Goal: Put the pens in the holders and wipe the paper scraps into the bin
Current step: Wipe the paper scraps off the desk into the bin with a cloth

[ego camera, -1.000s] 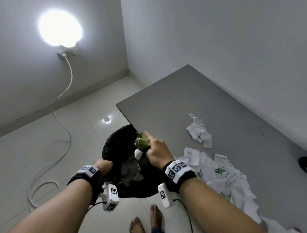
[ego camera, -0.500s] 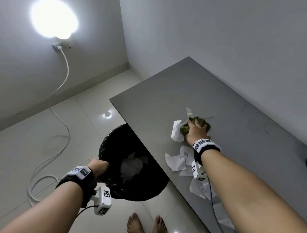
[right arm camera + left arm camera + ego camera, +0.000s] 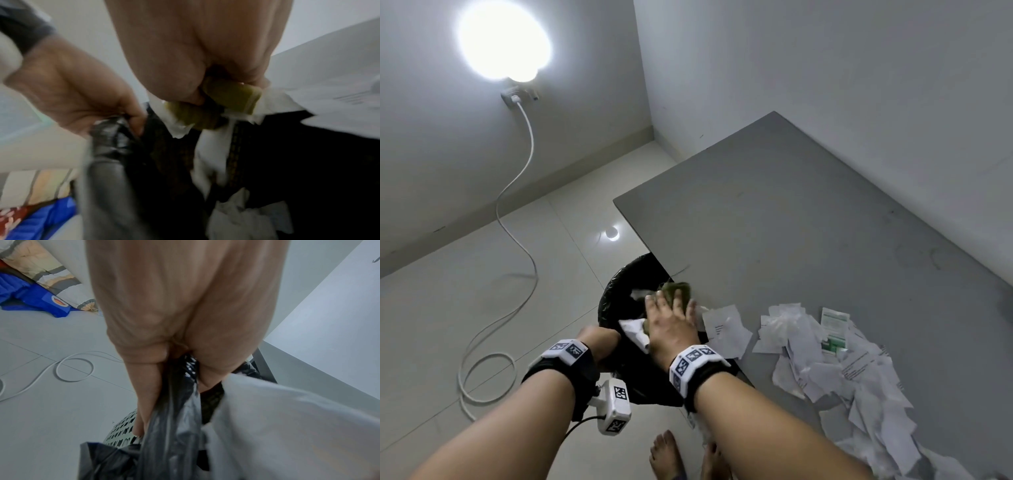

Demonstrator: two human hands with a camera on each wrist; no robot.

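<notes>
My right hand (image 3: 671,310) grips a green cloth (image 3: 678,288) at the grey table's (image 3: 791,222) near-left edge, right above the bin (image 3: 619,291). In the right wrist view the thumb and fingers curl round the cloth (image 3: 230,99), with white scraps (image 3: 179,128) bunched under it over the black liner. A scrap (image 3: 634,329) hangs over the bin's rim. My left hand (image 3: 601,341) holds that rim, its fingers (image 3: 148,402) curled round the black liner (image 3: 174,418) and mesh wall (image 3: 121,430). A heap of paper scraps (image 3: 825,359) lies on the table to the right. No pens or holders are in view.
A white cable (image 3: 517,240) runs from a wall socket under a bright lamp (image 3: 503,41) and coils on the tiled floor (image 3: 486,380). Bare feet (image 3: 664,455) stand below the bin. Blue fabric and bedding (image 3: 35,296) lie on the floor to the left.
My right hand has swept with the cloth from the middle of the table back to the edge, dragging scraps over the bin's rim. The left hand has kept hold of the bin.
</notes>
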